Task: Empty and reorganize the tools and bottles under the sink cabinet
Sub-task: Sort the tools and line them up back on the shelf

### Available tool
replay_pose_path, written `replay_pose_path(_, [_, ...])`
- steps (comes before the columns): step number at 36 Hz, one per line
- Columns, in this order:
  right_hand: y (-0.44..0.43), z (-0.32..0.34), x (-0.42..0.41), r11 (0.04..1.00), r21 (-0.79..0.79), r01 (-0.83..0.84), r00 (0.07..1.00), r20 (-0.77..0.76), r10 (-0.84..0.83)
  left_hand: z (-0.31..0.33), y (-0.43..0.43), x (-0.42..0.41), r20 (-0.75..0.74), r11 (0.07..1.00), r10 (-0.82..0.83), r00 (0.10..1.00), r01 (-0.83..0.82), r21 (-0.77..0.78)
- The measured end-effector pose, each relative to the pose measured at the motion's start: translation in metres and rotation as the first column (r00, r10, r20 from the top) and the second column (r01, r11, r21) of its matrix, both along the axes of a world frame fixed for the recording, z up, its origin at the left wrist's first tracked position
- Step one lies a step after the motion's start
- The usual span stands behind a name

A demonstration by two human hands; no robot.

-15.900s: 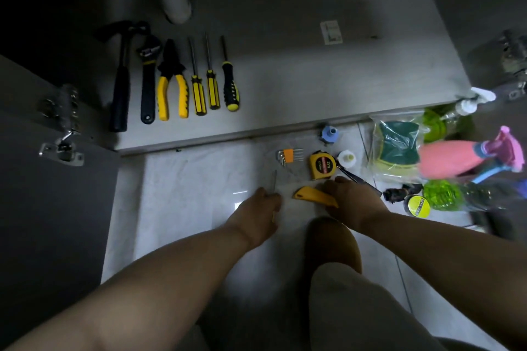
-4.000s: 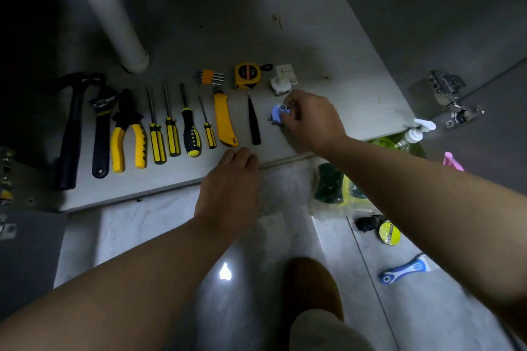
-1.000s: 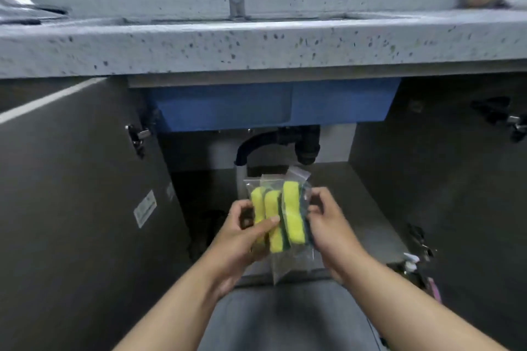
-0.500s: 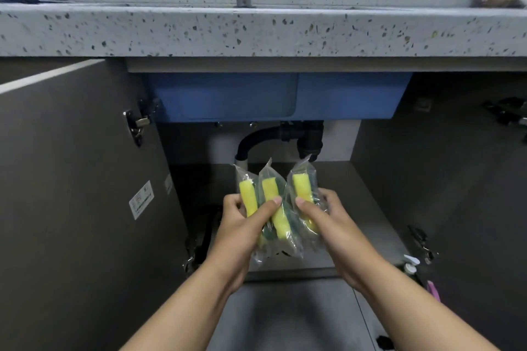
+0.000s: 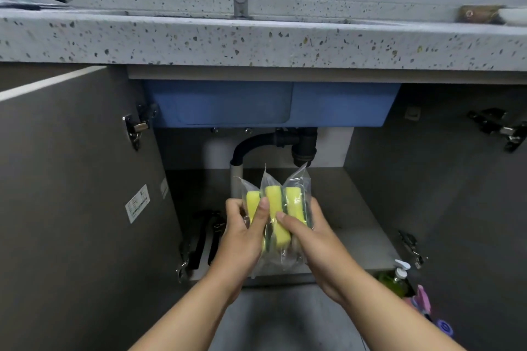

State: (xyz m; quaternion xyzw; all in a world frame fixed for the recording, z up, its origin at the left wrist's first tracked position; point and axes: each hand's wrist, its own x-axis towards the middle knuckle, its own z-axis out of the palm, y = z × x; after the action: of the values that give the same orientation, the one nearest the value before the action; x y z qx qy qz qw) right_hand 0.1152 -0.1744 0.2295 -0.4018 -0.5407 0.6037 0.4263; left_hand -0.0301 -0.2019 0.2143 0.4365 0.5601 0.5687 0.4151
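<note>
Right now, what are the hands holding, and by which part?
Three bagged sponges, side by side. The left hand grips the bundle's left side, the right hand its right side, thumbs across the front.

Both arms reach forward from the lower edge of the view, bare as far as they show, and close in until the hands meet in the middle. The left forearm (image 5: 194, 310) slants up from the lower left and the right forearm (image 5: 385, 302) from the lower right, with the wrists about level. The left hand (image 5: 242, 234) shows its back, fingers curled round the left side of the sponge packs (image 5: 275, 208), and the left thumb (image 5: 263, 204) lies across their front. The right hand (image 5: 310, 239) mirrors it, gripping the right side, with the right thumb (image 5: 281, 216) pressed on the front just below the other thumb, close but apart
</note>
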Motion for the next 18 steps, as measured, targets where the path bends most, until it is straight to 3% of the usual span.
replay_pose_path(2, [0.000,0.000,0.001,1.000,-0.008,0.001,1.000,0.008,-0.001,0.000,0.001,0.000,0.006,1.000,-0.012,1.000,0.012,-0.014])
replay_pose_path(9, [-0.005,-0.006,0.004,0.996,-0.017,-0.083,0.989,0.122,0.084,-0.007,0.007,0.002,0.266,0.991,-0.104,0.958,0.122,-0.050])
replay_pose_path(14, [-0.003,-0.002,0.006,0.999,-0.031,-0.026,0.999,0.021,0.026,-0.008,0.010,0.001,0.274,0.997,-0.068,0.959,0.074,-0.012])
replay_pose_path(18, [-0.003,-0.001,0.004,1.000,-0.019,0.024,0.998,0.057,-0.023,-0.010,0.011,0.005,0.253,0.997,-0.075,0.965,0.075,0.010])
